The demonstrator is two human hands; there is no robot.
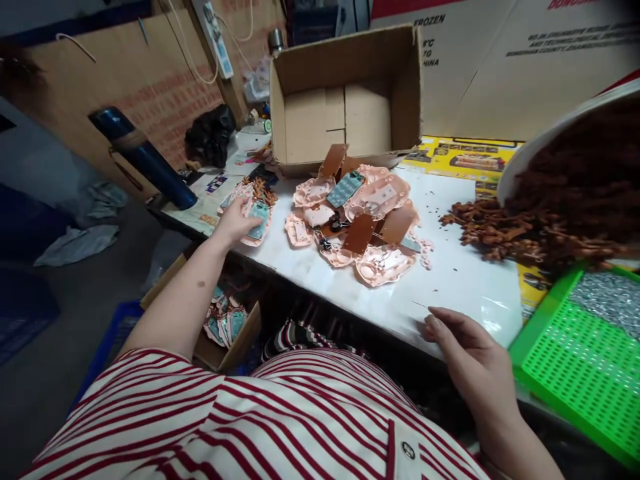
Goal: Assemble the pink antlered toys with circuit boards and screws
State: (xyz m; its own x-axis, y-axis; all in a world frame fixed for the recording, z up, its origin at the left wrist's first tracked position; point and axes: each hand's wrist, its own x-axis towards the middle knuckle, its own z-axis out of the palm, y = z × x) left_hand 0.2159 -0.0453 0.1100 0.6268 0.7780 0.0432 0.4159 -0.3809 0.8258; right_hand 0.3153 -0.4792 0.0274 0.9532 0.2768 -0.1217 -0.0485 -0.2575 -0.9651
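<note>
My left hand (234,222) reaches out to the left end of the white table (460,280) and rests on a small stack of pink plastic shells with teal circuit boards (257,217); its fingers curl over the stack. My right hand (463,350) hovers at the table's front edge, fingers loosely curled, with a thin needle-like pin (420,305) showing at the fingertips. A larger heap of pink shells and brown boards (357,223) lies mid-table between the hands.
An open cardboard box (345,93) lies on its side behind the heap. A pile of brown parts (500,230) spills from a white tub (530,150) at right. A green perforated tray (580,360) holds silvery bits. A box of finished pieces (225,327) sits under the table; a blue flask (145,157) at left.
</note>
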